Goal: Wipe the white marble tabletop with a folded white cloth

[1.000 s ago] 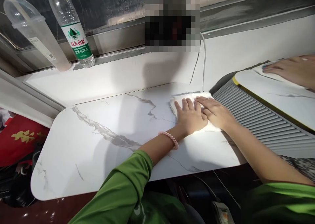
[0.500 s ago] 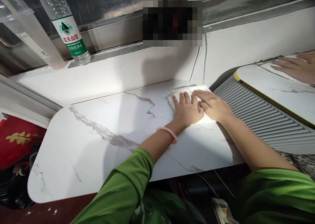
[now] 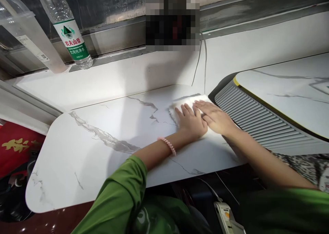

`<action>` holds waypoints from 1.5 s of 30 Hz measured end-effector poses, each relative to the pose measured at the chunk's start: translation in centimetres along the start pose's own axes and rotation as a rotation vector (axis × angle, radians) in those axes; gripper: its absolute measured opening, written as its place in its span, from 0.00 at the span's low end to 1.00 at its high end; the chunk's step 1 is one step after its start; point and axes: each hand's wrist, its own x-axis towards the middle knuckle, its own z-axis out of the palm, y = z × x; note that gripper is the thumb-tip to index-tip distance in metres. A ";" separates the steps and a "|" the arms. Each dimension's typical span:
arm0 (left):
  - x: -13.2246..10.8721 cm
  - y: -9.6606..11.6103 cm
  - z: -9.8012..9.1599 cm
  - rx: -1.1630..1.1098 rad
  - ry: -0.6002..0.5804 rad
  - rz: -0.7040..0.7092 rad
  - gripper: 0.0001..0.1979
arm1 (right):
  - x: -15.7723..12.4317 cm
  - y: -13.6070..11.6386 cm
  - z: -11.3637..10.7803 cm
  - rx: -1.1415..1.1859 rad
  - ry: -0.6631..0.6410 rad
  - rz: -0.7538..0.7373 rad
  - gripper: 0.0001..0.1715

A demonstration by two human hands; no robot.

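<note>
A white cloth [image 3: 185,101] lies flat on the marble-patterned white tabletop [image 3: 89,172], near its right end. My left hand [image 3: 191,122], with a pink coiled band [image 3: 168,144] on the wrist, presses down on the cloth with fingers spread and slightly bent. Beside it, my right hand [image 3: 216,117] rests on the same cloth, its fingers stretched out and flat. The two hands touch or nearly touch. Part of the cloth is hidden under both palms.
On the window ledge stand a water bottle [image 3: 73,40] and a clear plastic cup [image 3: 36,38]. Thin cables [image 3: 205,66] hang down the wall. To the right is a ribbed-sided table [image 3: 290,79]. A power strip [image 3: 224,215] lies below; a red bag [image 3: 19,146] sits at left.
Both hands and the cloth sit slightly left and lower in view, as does the scene around them. Another person's hand with a white cloth has left the right-hand table.
</note>
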 end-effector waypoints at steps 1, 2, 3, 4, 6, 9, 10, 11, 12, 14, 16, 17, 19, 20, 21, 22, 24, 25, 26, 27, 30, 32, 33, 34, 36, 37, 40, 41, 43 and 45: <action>-1.3 0.5 -0.3 0.015 -0.035 0.022 0.30 | -1.3 -0.5 -0.1 0.001 0.001 -0.036 0.32; -2.6 0.9 -0.5 0.030 -0.060 0.052 0.30 | -2.8 -1.1 -0.2 0.003 0.002 -0.067 0.32; -3.8 1.4 -0.6 0.045 -0.072 0.087 0.30 | -4.2 -1.5 -0.3 0.004 0.001 -0.088 0.33; -4.9 1.8 -0.7 0.054 -0.071 0.121 0.30 | -5.5 -2.0 -0.4 0.003 0.002 -0.097 0.33; -6.0 2.0 -0.4 0.050 -0.043 0.178 0.29 | -7.1 -2.4 -0.4 -0.001 0.008 -0.092 0.35; -4.1 0.4 0.3 0.012 0.018 0.258 0.29 | -5.7 -1.8 0.0 -0.006 0.022 -0.052 0.34; -2.7 -0.5 0.6 0.007 0.035 0.278 0.28 | -4.2 -1.4 0.2 -0.007 0.028 -0.033 0.33; -0.9 -1.6 0.9 0.009 0.053 0.286 0.28 | -2.3 -0.8 0.6 -0.009 0.033 -0.011 0.32; 1.0 -2.7 1.1 0.014 0.070 0.284 0.27 | -0.1 -0.2 0.9 -0.009 0.038 0.007 0.32; 4.7 -4.8 1.5 0.023 0.128 0.217 0.26 | 4.4 0.8 1.6 -0.005 0.025 0.032 0.30; 7.7 -6.4 1.8 0.019 0.156 0.134 0.25 | 8.3 1.6 2.1 -0.002 -0.011 0.032 0.30; 8.7 -7.0 1.9 0.012 0.155 0.102 0.26 | 9.7 1.9 2.3 -0.002 -0.027 0.029 0.30; 9.8 -7.6 1.9 -0.001 0.136 0.060 0.26 | 11.4 2.2 2.6 -0.007 -0.048 0.027 0.30; 10.0 -7.6 1.9 -0.004 0.126 0.050 0.27 | 11.6 2.3 2.7 -0.012 -0.049 0.027 0.30; 9.8 -7.5 1.8 -0.003 0.122 0.045 0.27 | 11.5 2.4 2.8 -0.017 -0.047 0.029 0.31; 9.5 -7.3 1.7 0.000 0.121 0.046 0.28 | 11.1 2.4 2.8 -0.022 -0.043 0.032 0.31; 8.1 -6.7 1.5 0.011 0.116 0.065 0.28 | 9.4 2.1 2.8 -0.031 -0.022 0.039 0.32; 7.1 -6.3 1.4 0.016 0.111 0.083 0.28 | 8.3 1.7 2.7 -0.036 -0.008 0.042 0.32; 5.8 -5.8 1.2 0.019 0.103 0.103 0.29 | 6.8 1.2 2.6 -0.043 0.009 0.040 0.32; 4.2 -5.3 1.1 0.018 0.090 0.126 0.29 | 5.2 0.5 2.5 -0.050 0.026 0.033 0.33; -1.9 -3.9 0.5 0.000 0.051 0.193 0.30 | -0.5 -3.1 1.7 -0.067 0.062 -0.016 0.35; -6.5 -3.3 0.1 -0.015 0.048 0.227 0.32 | -4.4 -6.4 1.1 -0.071 0.079 -0.050 0.39; -8.7 -3.2 -0.1 -0.017 0.047 0.241 0.33 | -6.1 -8.1 0.8 -0.075 0.091 -0.070 0.42; -10.6 -3.2 -0.2 -0.021 0.046 0.261 0.34 | -7.5 -9.7 0.6 -0.082 0.105 -0.082 0.44; -13.4 -3.3 -0.4 -0.022 0.045 0.278 0.34 | -9.2 -12.2 0.4 -0.091 0.111 -0.074 0.47; -14.2 -3.5 -0.4 -0.019 0.044 0.280 0.34 | -9.5 -13.0 0.4 -0.094 0.109 -0.065 0.48; -13.8 -4.4 -0.4 0.004 0.028 0.261 0.34 | -8.3 -13.3 0.8 -0.092 0.088 -0.049 0.44; -12.9 -4.9 -0.4 0.013 0.016 0.253 0.34 | -7.2 -12.9 1.0 -0.089 0.078 -0.047 0.42; -10.2 -6.2 -0.4 0.029 -0.015 0.234 0.33 | -4.3 -11.8 1.6 -0.084 0.057 -0.029 0.36; -6.6 -8.1 -0.4 0.037 -0.042 0.219 0.32 | -0.4 -10.7 2.2 -0.086 0.039 0.009 0.32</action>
